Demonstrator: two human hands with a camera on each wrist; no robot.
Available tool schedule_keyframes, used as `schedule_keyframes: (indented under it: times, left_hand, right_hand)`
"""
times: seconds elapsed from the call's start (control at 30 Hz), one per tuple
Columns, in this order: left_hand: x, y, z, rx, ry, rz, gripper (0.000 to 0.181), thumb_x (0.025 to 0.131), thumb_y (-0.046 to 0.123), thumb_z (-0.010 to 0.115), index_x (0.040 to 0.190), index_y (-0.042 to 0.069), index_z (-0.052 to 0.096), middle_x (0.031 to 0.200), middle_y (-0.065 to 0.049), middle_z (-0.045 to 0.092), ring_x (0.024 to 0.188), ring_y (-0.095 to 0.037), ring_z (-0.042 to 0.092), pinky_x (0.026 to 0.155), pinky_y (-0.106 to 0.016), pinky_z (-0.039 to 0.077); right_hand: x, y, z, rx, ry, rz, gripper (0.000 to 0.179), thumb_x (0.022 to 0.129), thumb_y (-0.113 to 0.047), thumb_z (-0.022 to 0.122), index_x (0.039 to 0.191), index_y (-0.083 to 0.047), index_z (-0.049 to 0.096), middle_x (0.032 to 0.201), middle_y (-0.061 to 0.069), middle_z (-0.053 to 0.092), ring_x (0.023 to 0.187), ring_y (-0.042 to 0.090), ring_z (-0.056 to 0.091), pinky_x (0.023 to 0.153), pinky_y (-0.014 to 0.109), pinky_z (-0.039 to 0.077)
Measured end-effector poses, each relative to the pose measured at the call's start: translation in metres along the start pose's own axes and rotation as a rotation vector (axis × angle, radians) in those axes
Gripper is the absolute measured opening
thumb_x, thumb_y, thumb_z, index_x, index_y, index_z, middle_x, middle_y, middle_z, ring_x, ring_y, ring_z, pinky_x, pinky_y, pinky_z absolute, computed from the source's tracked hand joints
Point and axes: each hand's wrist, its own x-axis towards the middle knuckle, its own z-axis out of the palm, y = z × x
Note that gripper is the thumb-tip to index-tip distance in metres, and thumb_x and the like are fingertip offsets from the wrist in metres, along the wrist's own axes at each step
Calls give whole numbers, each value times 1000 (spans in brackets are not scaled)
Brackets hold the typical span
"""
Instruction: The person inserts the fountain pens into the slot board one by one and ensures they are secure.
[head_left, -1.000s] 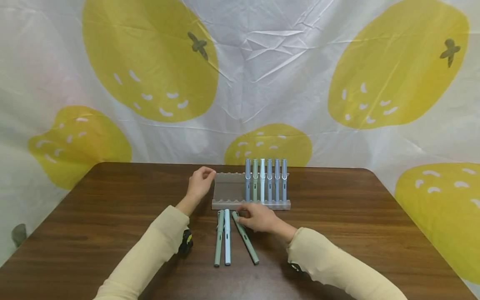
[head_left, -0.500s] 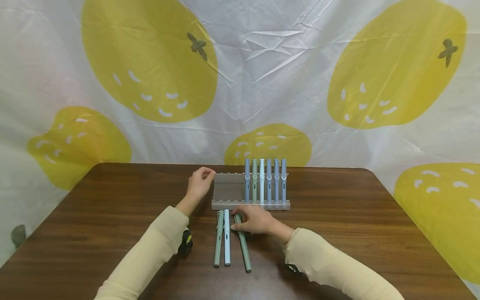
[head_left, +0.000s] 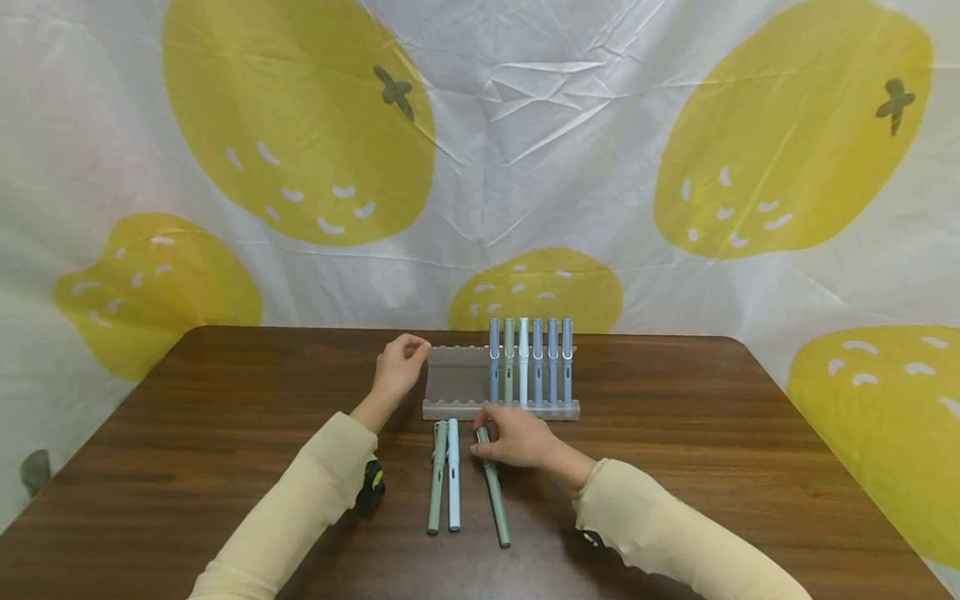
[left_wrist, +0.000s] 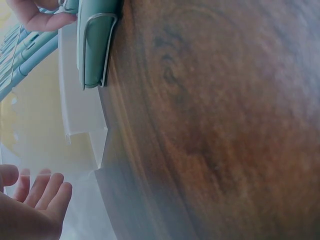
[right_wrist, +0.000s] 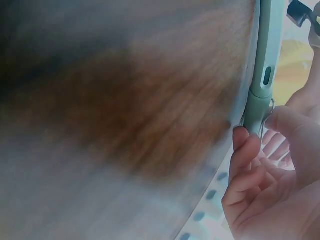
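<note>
My right hand (head_left: 517, 437) pinches a green fountain pen (head_left: 496, 504) at its capped end between thumb and fingers; the pen's barrel points toward me. In the right wrist view, the thumb lies by the metal clip of this green pen (right_wrist: 262, 60). A clear pen rack (head_left: 457, 375) stands just behind, with several capped pens (head_left: 537, 367) in blue, green and pale blue upright in its right part. My left hand (head_left: 397, 371) holds the rack's upper left corner between thumb and fingers. Side by side before the rack lie another green pen (head_left: 437, 479) and a pale blue pen (head_left: 453, 479).
Notched slots without pens run along the rack's left part. The brown wooden table (head_left: 675, 417) extends to both sides. Behind it hangs a white cloth (head_left: 540, 192) printed with large yellow lemons.
The green pen's lower end has swung left and then slightly back right, its cap shifting a little right. My right hand has changed its grip on the cap. The left hand stays put.
</note>
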Motion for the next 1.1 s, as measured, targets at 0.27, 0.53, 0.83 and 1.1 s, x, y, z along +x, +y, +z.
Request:
schedule_keyframes:
  times: [0.27, 0.53, 0.83, 1.1]
  left_hand:
    - [0, 0, 0, -2, -4, -7, 22, 89, 18, 52, 97, -1, 59, 99, -16, 61, 97, -29, 54, 80, -40, 43]
    - [0, 0, 0, -4, -10, -11, 22, 89, 18, 52, 98, -1, 59, 100, -16, 61, 96, -29, 54, 80, -40, 43]
    - [0, 0, 0, -5, -13, -13, 21, 89, 16, 51, 98, -1, 59, 99, -17, 60, 95, -29, 54, 79, -41, 43]
    - [-1, 1, -1, -9, -15, -15, 22, 90, 17, 52, 99, -1, 59, 100, -16, 60, 95, -28, 54, 79, -40, 43]
  right_hand:
    - [-1, 2, -5, 106, 24, -9, 33, 78, -22, 66, 102, -1, 58, 58, -5, 50, 50, 6, 45, 46, 24, 39]
    - [-2, 0, -11, 203, 56, -5, 35, 77, -22, 67, 102, 1, 58, 62, -5, 53, 52, 7, 48, 48, 23, 41]
    - [-1, 0, -18, 266, 85, -9, 36, 78, -25, 68, 104, -4, 55, 67, -4, 56, 56, 10, 52, 52, 26, 43]
    - [4, 2, -28, 282, 187, -14, 34, 78, -23, 68, 104, -7, 53, 71, -5, 58, 49, 11, 49, 50, 27, 42]
